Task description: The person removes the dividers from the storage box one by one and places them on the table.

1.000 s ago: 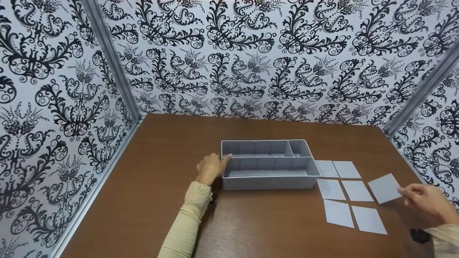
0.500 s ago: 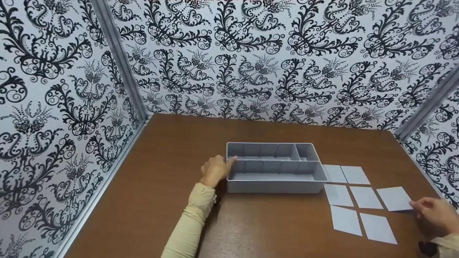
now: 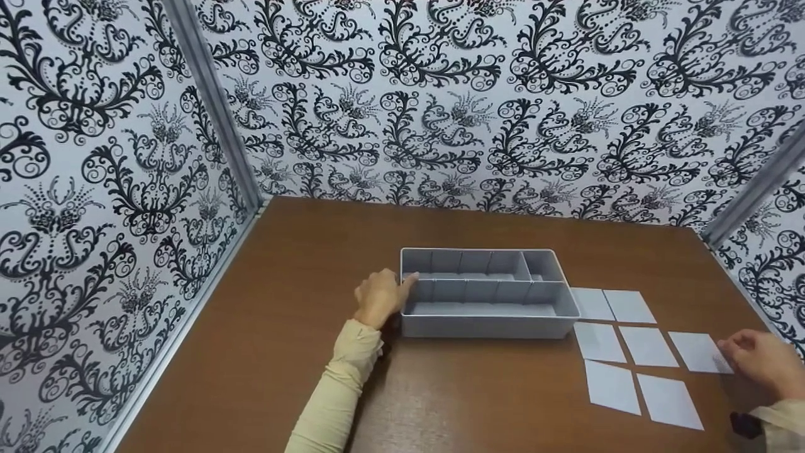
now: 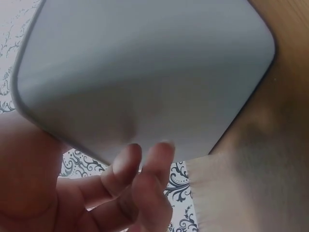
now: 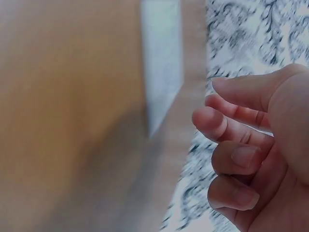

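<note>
A grey divided drawer organizer (image 3: 484, 326) stands on the brown table. My left hand (image 3: 379, 298) grips its left end, thumb hooked over the rim; in the left wrist view the fingers (image 4: 157, 157) curl beside the grey end wall (image 4: 145, 96). To the right lies a white square card (image 3: 698, 352), flat on the table. Just at its right edge is my right hand (image 3: 764, 360). In the right wrist view the thumb and forefinger stand apart with nothing between them, and the other fingers are loosely curled.
Several more white cards, such as the nearest one (image 3: 670, 401), lie in rows right of the organizer. Two far cards (image 3: 629, 306) sit close by its right end. Patterned walls (image 3: 465, 113) enclose the table (image 3: 314, 251) at the back and sides.
My right hand has lowered the tilted card to the table beside the middle row and let it go. The left hand keeps its hold on the organizer. The head view has shifted slightly.
</note>
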Available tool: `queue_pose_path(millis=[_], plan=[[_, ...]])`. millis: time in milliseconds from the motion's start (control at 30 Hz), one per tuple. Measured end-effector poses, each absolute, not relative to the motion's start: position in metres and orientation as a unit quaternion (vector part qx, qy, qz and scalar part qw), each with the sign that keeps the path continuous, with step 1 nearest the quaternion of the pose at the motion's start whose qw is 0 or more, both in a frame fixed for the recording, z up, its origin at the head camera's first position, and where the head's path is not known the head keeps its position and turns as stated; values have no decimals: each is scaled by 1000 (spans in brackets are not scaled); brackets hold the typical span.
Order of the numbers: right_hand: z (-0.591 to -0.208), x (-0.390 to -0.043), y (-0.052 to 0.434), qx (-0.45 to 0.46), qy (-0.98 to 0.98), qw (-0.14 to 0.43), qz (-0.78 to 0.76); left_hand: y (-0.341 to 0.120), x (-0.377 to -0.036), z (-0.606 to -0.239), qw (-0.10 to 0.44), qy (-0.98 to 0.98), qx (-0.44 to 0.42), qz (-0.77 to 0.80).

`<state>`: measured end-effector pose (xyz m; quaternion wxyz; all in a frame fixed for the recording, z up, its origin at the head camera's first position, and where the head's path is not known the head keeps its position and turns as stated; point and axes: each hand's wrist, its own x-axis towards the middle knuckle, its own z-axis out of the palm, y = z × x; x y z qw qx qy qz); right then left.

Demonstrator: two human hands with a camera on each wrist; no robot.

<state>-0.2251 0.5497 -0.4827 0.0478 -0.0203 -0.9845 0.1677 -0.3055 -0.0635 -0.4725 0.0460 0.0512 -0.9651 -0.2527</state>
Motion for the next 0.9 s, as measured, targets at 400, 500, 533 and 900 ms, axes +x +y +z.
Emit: queue_pose_path(millis=[400, 500, 533, 900], plan=[[-438, -258, 460, 90, -976, 98, 173, -65, -300, -466, 114, -965, 16, -237], [-427, -265, 440, 118, -973, 98, 170, -67, -297, -458, 136, -963, -18, -230], [-423, -267, 433, 127, -973, 98, 168, -67, -295, -455, 147, -962, -34, -228], [-395, -293, 377, 184, -963, 82, 179, -56, -272, -426, 62, -953, -222, -198]])
